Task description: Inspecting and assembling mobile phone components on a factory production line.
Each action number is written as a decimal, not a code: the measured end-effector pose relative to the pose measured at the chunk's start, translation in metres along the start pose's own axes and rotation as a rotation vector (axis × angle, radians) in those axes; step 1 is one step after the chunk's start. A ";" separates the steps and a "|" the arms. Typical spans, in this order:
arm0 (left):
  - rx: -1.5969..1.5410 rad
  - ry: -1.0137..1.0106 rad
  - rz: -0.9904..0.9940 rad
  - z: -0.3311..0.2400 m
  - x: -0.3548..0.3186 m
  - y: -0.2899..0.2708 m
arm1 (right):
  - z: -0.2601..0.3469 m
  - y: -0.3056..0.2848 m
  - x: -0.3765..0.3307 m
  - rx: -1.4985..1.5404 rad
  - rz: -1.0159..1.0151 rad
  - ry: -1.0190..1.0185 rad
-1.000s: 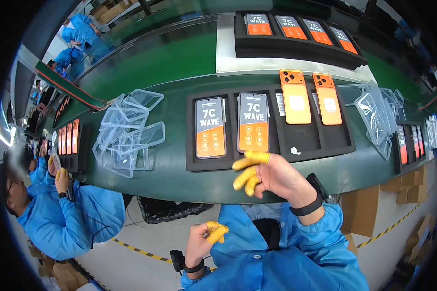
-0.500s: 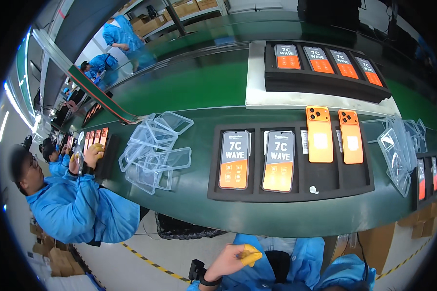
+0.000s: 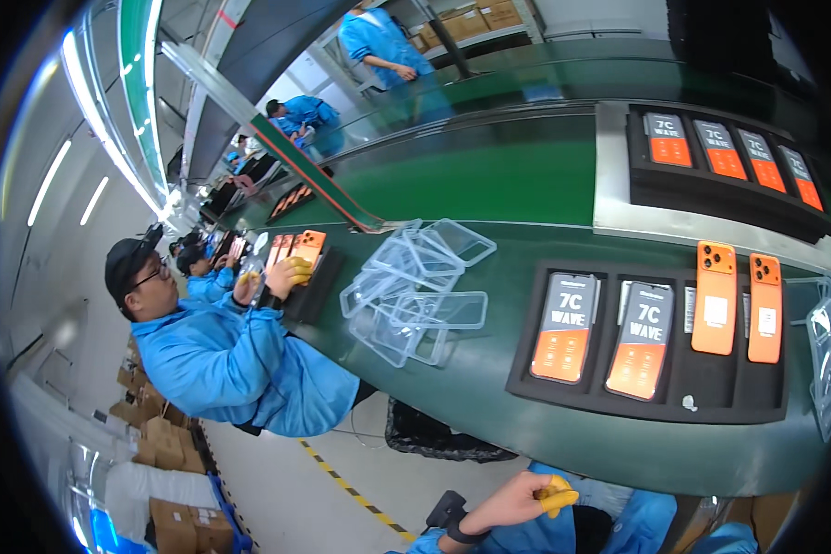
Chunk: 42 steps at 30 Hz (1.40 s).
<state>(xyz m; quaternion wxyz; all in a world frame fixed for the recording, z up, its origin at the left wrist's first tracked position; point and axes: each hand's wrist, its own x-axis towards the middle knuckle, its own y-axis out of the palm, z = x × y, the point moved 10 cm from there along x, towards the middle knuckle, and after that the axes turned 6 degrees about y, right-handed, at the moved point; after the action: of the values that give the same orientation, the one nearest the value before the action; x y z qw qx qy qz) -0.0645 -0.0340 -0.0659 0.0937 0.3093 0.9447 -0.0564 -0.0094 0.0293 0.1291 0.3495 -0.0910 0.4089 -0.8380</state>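
Note:
My left hand point(image 3: 531, 499) is low over my lap, in front of the table edge. Yellow covers sit on its fingertips, which are curled together; anything inside them is hidden. A dark band circles the wrist. My right hand is not in view. Nearest on the table is a black foam tray point(image 3: 589, 392). Two phones with grey and orange fronts, a left one point(image 3: 563, 334) and a middle one point(image 3: 641, 343), lie in its slots. Two orange phones, one point(image 3: 714, 305) and another point(image 3: 764, 314), rest back side up, extending past the tray's far edge.
Clear plastic cases point(image 3: 415, 286) lie heaped left of the tray, with more cases point(image 3: 826, 360) at its right. Another tray point(image 3: 729, 198) of phones stands on a pale board behind. A co-worker in blue point(image 3: 222, 360) handles phones at the left. A black bag point(image 3: 443, 434) hangs below the table.
The view has turned left, so the table and trays appear farther right. My left hand stays low with its fingers curled. The phones in the near tray look unmoved.

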 end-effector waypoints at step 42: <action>-0.166 0.147 -0.382 0.047 -0.003 -0.041 | -0.003 -0.042 0.033 0.433 -0.281 -0.011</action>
<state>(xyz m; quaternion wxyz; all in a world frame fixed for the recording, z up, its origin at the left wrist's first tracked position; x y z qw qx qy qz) -0.0796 -0.0766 -0.1086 0.0372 0.1193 0.9918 0.0274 -0.0572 0.0270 0.1543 0.2433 -0.0744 0.2017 -0.9458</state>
